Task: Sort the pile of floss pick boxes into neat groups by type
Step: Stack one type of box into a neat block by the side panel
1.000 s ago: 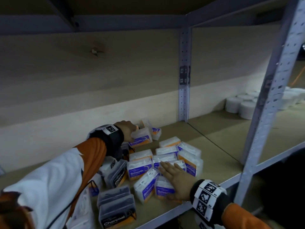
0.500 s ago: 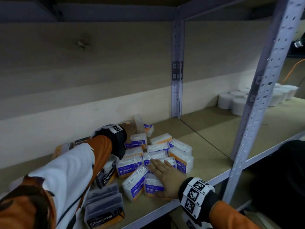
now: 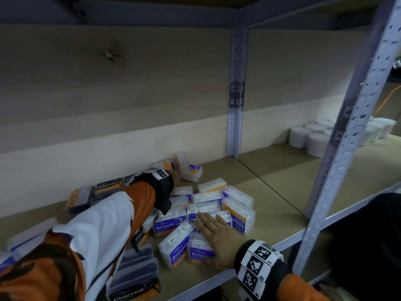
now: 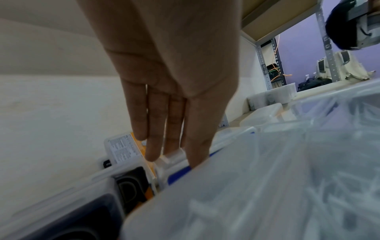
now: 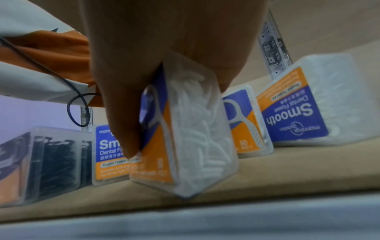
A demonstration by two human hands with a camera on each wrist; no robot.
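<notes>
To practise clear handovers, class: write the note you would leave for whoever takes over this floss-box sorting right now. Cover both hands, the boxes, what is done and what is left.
Left hand: open, straight fingers reaching down to boxes by the back wall; no grip on any.
Right hand: open, lying flat on the Smooth boxes near the front of the shelf.
Charcoal boxes: some along the wall, others at the front edge.
Done: most Smooth boxes sit together mid-shelf, but jumbled.
Left: bring the Charcoal boxes into one group, then square up both groups.
</notes>
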